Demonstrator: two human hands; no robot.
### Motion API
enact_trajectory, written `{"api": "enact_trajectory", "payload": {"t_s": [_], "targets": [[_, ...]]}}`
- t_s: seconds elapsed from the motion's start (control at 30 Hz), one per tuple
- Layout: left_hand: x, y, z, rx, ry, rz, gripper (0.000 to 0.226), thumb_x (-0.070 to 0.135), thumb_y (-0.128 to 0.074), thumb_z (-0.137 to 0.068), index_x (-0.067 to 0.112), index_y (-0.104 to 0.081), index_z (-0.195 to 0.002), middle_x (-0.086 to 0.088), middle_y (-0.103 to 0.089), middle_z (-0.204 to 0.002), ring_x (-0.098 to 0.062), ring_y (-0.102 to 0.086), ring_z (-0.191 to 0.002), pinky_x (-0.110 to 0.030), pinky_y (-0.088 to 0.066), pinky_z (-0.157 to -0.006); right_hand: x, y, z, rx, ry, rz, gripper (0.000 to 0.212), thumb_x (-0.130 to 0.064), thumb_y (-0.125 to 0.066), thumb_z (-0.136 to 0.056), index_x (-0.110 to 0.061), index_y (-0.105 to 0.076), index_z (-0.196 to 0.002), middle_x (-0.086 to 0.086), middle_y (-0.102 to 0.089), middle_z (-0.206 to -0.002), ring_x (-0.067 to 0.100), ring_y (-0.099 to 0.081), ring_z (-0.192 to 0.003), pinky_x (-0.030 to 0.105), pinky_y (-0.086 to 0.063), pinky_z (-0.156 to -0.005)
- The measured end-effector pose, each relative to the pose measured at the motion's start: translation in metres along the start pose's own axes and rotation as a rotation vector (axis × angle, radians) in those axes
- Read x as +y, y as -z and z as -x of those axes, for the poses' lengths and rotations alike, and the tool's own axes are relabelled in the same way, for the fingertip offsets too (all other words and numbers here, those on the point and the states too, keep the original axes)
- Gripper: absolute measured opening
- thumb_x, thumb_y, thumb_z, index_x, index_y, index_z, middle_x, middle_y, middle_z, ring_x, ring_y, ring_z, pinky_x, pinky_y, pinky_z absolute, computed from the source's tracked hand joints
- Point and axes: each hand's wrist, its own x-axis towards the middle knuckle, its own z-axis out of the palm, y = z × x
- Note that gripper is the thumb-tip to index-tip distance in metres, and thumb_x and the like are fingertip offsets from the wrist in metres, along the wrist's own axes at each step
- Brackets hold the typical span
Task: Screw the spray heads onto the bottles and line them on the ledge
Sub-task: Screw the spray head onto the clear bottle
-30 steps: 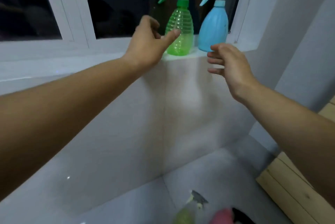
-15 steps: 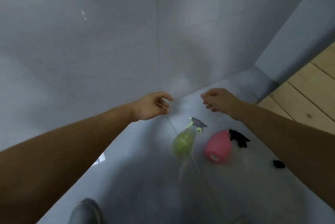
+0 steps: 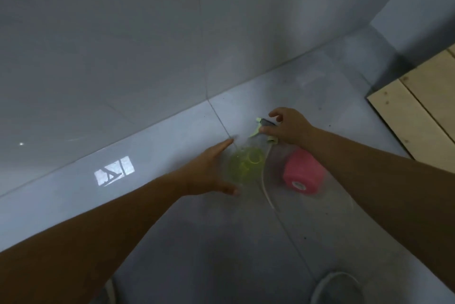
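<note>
Presently, head view, looking down at the grey tiled floor (image 3: pixel 172 242).

- Right hand (image 3: pixel 291 129) curls thumb and fingers round the grey-and-pale-green trigger spray head (image 3: pixel 262 124). The nozzle points away from the palm, toward the wall.
- Thin white dip tube (image 3: pixel 264 180) trails from under that grip back toward the person, passing between the two bottles.
- Left hand (image 3: pixel 209 173) is flat, fingers straight, thumb splayed, holding nothing.
- Translucent yellow-green plastic bottle (image 3: pixel 245 165) sits just off the left palm, in the fork of fingers and thumb (contact unreadable, motion blur). A ring that may be its mouth faces up. Lying or standing, cannot tell.
- Pink plastic bottle (image 3: pixel 304 173) lies on its side just below the right wrist, mouth toward the person.

Judgement: the left hand is nearer the yellow-green bottle and need only close. The head lies just beyond the bottle, so the tube tip must swing round into the mouth first. The ledge is out of view.
</note>
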Motion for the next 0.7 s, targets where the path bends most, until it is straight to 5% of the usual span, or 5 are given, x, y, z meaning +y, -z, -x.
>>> {"api": "enact_trajectory", "payload": {"t_s": [0.13, 0.3, 0.43, 0.57, 0.7], "targets": [[0.0, -0.017, -0.013, 0.036, -0.052, 0.021, 0.13, 0.032, -0.098, -0.065, 0.028, -0.014, -0.164, 0.011, -0.027, -0.162, -0.004, -0.026, -0.146, -0.019, -0.023, -0.114, 0.003, -0.015, -0.01, 0.002, 0.025, 0.061, 0.064, -0.049, -0.081, -0.068, -0.01, -0.065, -0.116, 0.013, -0.068, -0.115, 0.032, -0.064, -0.104, 0.042, -0.052, -0.09], [-0.002, -0.027, -0.027, 0.098, -0.087, 0.023, 0.115, 0.042, -0.097, -0.062, 0.024, -0.035, -0.157, -0.002, -0.041, -0.16, -0.019, -0.04, -0.146, -0.034, -0.032, -0.123, 0.011, -0.027, -0.021, 0.068, -0.001, 0.042, 0.056, -0.033, -0.084, -0.069, -0.008, -0.064, -0.114, 0.016, -0.067, -0.114, 0.032, -0.064, -0.1, 0.037, -0.051, -0.082], [0.0, -0.029, -0.028, 0.161, -0.11, 0.054, 0.097, 0.042, -0.096, -0.063, 0.019, -0.05, -0.145, -0.001, -0.057, -0.143, -0.018, -0.056, -0.129, -0.04, -0.047, -0.112, 0.014, -0.028, -0.025, 0.069, -0.031, -0.019, 0.043, -0.029, -0.081, -0.073, -0.005, -0.069, -0.107, 0.015, -0.069, -0.106, 0.028, -0.064, -0.091, 0.032, -0.045, -0.072], [0.002, -0.027, -0.023, 0.193, -0.122, 0.088, 0.082, 0.032, -0.097, -0.067, 0.023, -0.055, -0.137, 0.003, -0.062, -0.134, -0.014, -0.059, -0.121, -0.032, -0.05, -0.105, 0.009, -0.017, -0.017, 0.051, -0.069, -0.234, 0.031, -0.02, -0.081, -0.076, -0.001, -0.074, -0.099, 0.014, -0.068, -0.087, 0.021, -0.062, -0.074, 0.033, -0.051, -0.07], [0.01, -0.017, -0.01, 0.193, -0.101, 0.087, 0.092, 0.057, -0.09, -0.06, 0.028, -0.055, -0.14, 0.007, -0.063, -0.134, -0.014, -0.061, -0.12, -0.04, -0.053, -0.106, 0.0, 0.007, -0.001, -0.063, -0.107, -0.486, 0.028, -0.015, -0.081, -0.077, -0.006, -0.067, -0.1, 0.014, -0.066, -0.088, 0.019, -0.064, -0.07, 0.03, -0.06, -0.06]]}}
